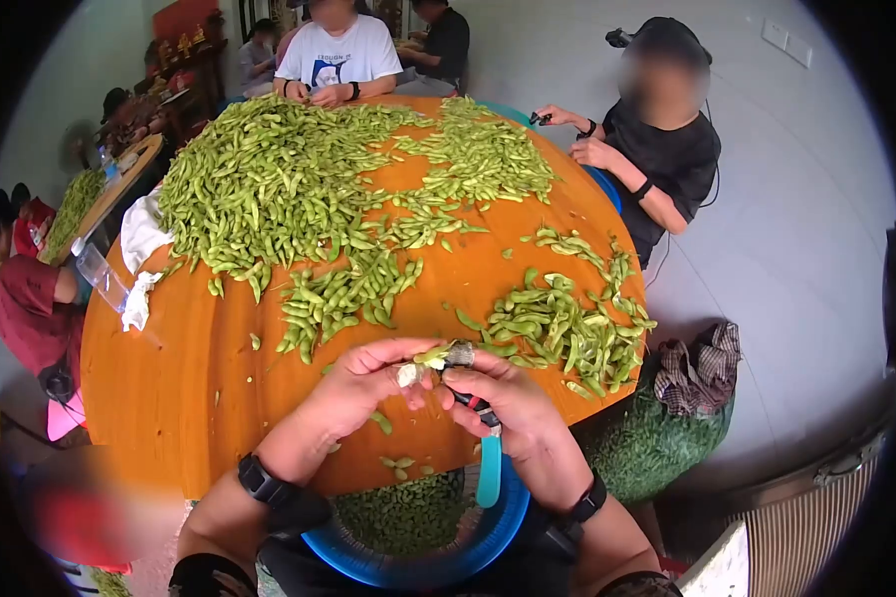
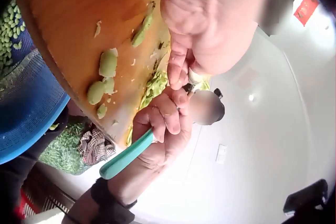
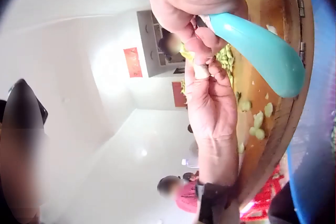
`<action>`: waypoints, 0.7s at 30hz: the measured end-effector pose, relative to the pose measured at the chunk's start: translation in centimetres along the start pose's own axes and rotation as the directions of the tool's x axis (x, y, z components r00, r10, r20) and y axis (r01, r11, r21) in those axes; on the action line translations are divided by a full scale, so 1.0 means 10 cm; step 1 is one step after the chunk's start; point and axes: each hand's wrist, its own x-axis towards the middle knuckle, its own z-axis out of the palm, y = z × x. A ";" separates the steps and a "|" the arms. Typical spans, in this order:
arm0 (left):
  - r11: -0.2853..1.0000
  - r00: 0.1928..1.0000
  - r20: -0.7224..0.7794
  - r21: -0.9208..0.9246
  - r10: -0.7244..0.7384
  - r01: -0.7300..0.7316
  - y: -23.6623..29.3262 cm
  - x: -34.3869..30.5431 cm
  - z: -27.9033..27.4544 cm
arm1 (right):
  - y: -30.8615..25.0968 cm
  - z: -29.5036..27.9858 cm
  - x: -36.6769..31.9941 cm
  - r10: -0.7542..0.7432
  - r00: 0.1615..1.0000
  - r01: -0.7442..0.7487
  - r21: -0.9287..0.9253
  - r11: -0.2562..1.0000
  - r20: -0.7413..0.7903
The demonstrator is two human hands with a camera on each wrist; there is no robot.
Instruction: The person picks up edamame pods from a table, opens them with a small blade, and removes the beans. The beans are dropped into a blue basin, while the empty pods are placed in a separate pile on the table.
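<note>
Bare orange wooden tabletop [image 1: 169,398] left of the hands, so a hand could slide through there. Straight ahead you hit a heaped pile of green bean pods [image 1: 269,189], and a smaller green pod heap [image 1: 567,333] blocks the right side.

A pale wall [image 1: 567,40] with a switch plate [image 1: 787,44] meets grey floor tiles [image 1: 767,249].

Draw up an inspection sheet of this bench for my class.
Surface: wooden tabletop, scattered with scraps.
Job's things: heaped green pods; teal-handled tool; blue basin holding shelled beans.
Clutter: plastic bottle and crumpled white tissue near the edge.
Hands: left hand pinches a pod; right hand grips the tool.
Cables: thin dark cord beside the person in black.
Surroundings: other people around; checked cloth on a bulging sack, right.
</note>
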 end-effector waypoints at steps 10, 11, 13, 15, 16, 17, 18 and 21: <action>0.954 0.939 -0.266 0.263 0.217 -0.145 -0.20 -0.01 0.09 | 0.07 0.27 0.03 -0.197 0.949 0.108 -0.333 0.937 -0.247; 0.864 0.912 -0.264 0.478 0.313 -0.158 -0.23 -0.02 0.10 | 0.12 0.28 0.05 -0.258 0.935 0.157 -0.368 0.916 -0.244; 0.682 0.877 -0.207 0.711 0.434 -0.170 -0.16 -0.04 0.16 | 0.20 0.30 0.09 -0.331 0.914 0.236 -0.358 0.903 -0.234; 0.698 0.893 -0.205 0.700 0.400 -0.152 -0.07 -0.07 0.22 | 0.18 0.30 0.06 -0.270 0.927 0.189 -0.296 0.936 -0.261; 0.712 0.910 -0.201 0.690 0.363 -0.131 -0.05 -0.09 0.22 | 0.17 0.31 0.05 -0.205 0.936 0.142 -0.228 0.963 -0.286; 0.712 0.910 -0.202 0.690 0.362 -0.130 -0.04 -0.09 0.22 | 0.15 0.32 0.04 -0.204 0.936 0.141 -0.227 0.964 -0.286; 0.792 0.920 -0.207 0.591 0.334 -0.154 -0.04 -0.08 0.23 | 0.12 0.33 0.02 -0.182 0.945 0.134 -0.187 0.973 -0.272; 0.857 0.923 -0.206 0.476 0.326 -0.197 -0.10 -0.07 0.19 | 0.09 0.41 -0.03 -0.168 0.955 0.139 -0.132 0.982 -0.245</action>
